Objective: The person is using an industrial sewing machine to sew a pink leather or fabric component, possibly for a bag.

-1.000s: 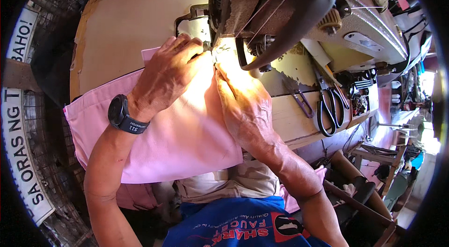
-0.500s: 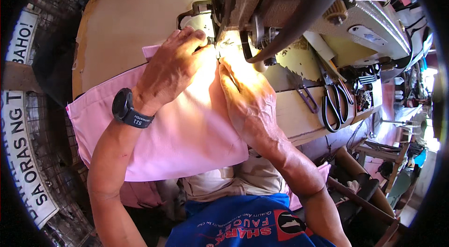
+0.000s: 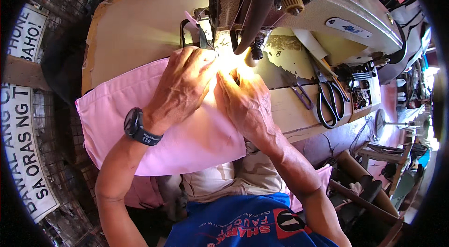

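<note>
My left hand (image 3: 182,81) wears a black watch and curls over pink fabric (image 3: 149,149), its closed fingertips gripping it just left of the sewing machine's needle area. My right hand (image 3: 243,97) pinches the same fabric beside it, thumb pointing up toward the needle. The fabric drapes over the table's front edge toward my lap. The sewing machine (image 3: 346,8) rises above both hands, and its lamp glare washes out the needle and much of my fingertips. A small pink piece (image 3: 191,19) sticks up behind my left hand by the black bracket at the presser area.
On the table (image 3: 126,22) to the right lie a purple-handled tool (image 3: 301,95), large black-handled scissors (image 3: 329,104) and a small box of parts (image 3: 362,97). Wire mesh with white signs stands at the left; a fan and cluttered furniture are at the far right.
My left hand has moved slightly right and down, and my right hand is a little lower. The small pink piece now stands up farther back by the bracket. The view has shifted slightly.
</note>
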The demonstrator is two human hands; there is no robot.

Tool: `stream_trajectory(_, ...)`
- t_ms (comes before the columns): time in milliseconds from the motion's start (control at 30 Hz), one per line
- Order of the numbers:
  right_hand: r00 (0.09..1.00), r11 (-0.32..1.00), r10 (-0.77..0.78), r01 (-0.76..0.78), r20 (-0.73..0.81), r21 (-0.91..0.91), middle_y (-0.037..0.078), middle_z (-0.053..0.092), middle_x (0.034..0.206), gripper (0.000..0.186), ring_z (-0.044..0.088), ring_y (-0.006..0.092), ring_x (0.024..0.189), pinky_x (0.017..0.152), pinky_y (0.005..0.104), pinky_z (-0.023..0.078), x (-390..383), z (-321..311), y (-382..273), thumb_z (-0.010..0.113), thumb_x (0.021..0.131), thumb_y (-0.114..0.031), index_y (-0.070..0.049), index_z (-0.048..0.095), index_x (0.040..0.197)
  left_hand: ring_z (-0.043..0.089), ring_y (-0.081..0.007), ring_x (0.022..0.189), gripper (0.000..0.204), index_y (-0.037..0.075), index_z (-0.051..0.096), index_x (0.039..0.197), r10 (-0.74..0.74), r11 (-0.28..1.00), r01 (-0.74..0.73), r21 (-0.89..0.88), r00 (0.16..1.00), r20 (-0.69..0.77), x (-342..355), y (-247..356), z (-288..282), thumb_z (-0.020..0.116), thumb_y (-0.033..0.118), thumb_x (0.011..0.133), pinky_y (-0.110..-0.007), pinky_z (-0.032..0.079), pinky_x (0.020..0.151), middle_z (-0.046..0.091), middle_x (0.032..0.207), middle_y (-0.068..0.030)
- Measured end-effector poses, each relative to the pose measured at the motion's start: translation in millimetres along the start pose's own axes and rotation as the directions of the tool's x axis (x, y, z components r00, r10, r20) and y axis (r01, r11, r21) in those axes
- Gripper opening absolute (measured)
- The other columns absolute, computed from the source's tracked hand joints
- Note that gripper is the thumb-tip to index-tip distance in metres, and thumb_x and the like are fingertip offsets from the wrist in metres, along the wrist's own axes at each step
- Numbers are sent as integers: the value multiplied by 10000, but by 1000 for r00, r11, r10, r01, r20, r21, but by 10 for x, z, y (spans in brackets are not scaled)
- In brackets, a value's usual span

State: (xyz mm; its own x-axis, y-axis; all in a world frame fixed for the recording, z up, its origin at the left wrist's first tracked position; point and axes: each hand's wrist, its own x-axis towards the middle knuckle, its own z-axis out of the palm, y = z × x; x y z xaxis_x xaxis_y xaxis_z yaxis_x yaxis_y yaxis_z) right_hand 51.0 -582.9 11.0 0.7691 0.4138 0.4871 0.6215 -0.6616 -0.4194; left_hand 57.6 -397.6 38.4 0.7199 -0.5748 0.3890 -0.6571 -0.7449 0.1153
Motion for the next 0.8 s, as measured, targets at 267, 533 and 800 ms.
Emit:
stream_trajectory(267, 997, 998, 20, -16, -70, 63, 110, 616, 879, 199, 586, 317, 835, 754, 426, 480, -152, -143, -56, 713, 831, -69, -38, 669, 1022, 511, -314, 1121, 293, 19, 661, 1105, 4, 999, -6, -36, 999, -44, -55, -44, 27, 625, 111, 829, -447, 398, 991, 594, 1173, -123)
stream_trajectory(533, 973, 973, 218, -223, -71, -65, 106, 660, 1053, 330, 611, 290, 998, 876, 397, 495, -416, -1077, 276, 772, 815, -86, -66, 706, 1138, 510, -305, 1115, 268, 26, 652, 1081, -22, 997, 21, -68, 1000, -13, -99, -74, -21, 607, 107, 830, -449, 403, 983, 584, 1150, -129)
stream_trajectory(800, 825, 798, 335, -505, -456, -328, 119, 601, 1299, 381, 620, 186, 968, 830, 327, 509, -985, -1682, 1656, 598, 1005, -178, -71, 589, 1371, 540, -338, 987, 255, -15, 669, 967, -43, 988, 29, -152, 995, -91, -6, -66, 59, 640, 33, 718, -454, 420, 922, 579, 975, -158)
